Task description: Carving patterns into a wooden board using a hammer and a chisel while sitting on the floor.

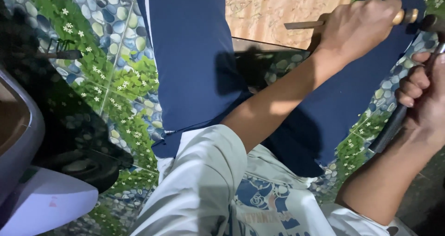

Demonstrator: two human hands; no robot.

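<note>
While you sit on the pebble-and-flower floor (111,73), the plywood board (278,9) ahead shows only scrawled lines; no cut is visible. Your left hand (359,25) grips the wooden-handled chisel (308,24) over the board. Your right hand (424,97) is closed around the dark hammer handle (391,127), raised beside it.

Pebble-and-flower patterned floor (116,73), harsh light, dark shadows
</note>
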